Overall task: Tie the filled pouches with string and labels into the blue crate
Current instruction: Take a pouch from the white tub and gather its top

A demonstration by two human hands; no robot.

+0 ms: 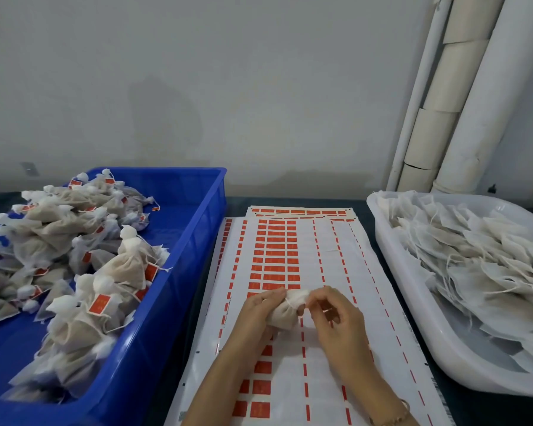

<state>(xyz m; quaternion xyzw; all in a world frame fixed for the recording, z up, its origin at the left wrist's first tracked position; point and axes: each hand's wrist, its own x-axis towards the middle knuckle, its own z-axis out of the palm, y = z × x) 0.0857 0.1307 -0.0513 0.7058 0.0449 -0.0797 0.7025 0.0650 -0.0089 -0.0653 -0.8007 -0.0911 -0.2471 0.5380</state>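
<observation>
The left grip (pixel 259 312) is curled round the body of one filled pouch (pixel 282 315), and the right grip (pixel 333 315) pinches at its gathered top, where a pale string (pixel 289 300) circles the neck. Whether the right fingertips hold the string itself cannot be told.

The pouch sits between the two grips, just above the label sheets (pixel 336 241) lying directly under them on the dark surface (pixel 237 207). The sheets carry rows of red-orange labels (pixel 276 259), with many spots already peeled to bare backing. The print on the labels is too small to read.

To the left of the grip stands the blue crate (pixel 194 235), heaped with tied pouches (pixel 126 265). Each has a bunched white top and a red tag (pixel 99 304), and the tags' writing is likewise unreadable.

To the right of the grip is a white tray (pixel 413 312) piled with flat pouches (pixel 474 256), their loose strings trailing.
</observation>
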